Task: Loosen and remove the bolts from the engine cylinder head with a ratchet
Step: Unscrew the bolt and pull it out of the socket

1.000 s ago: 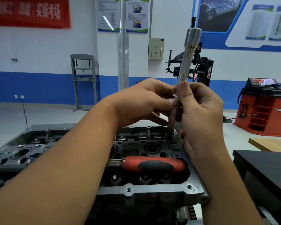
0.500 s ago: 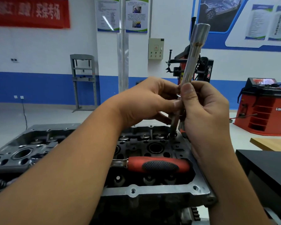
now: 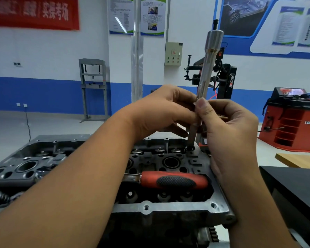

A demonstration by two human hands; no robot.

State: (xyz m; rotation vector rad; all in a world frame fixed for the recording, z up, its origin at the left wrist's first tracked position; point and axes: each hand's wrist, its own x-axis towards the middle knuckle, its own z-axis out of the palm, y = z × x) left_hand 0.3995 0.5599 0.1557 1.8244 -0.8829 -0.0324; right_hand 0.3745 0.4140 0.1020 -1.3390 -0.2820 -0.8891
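A long silver extension bar with a socket (image 3: 208, 65) stands nearly upright over a bolt hole (image 3: 189, 148) at the far right of the grey cylinder head (image 3: 168, 208). A dark bolt shank (image 3: 192, 136) hangs from its lower end into the hole. My left hand (image 3: 161, 113) and my right hand (image 3: 227, 129) both pinch the bar at mid height, thumbs facing each other. The ratchet with the red and black handle (image 3: 174, 181) lies flat across the head, with no hand on it.
A black box (image 3: 293, 190) stands close on the right, with a wooden bench corner (image 3: 299, 160) behind it. A second engine casting (image 3: 23, 165) lies at the left. A red wheel balancer (image 3: 292, 122) and a tyre changer (image 3: 222, 77) stand farther back on the floor.
The bar tilted right and then came back nearer to upright. Both hands kept their hold on it and shifted slightly. The ratchet lies where it was.
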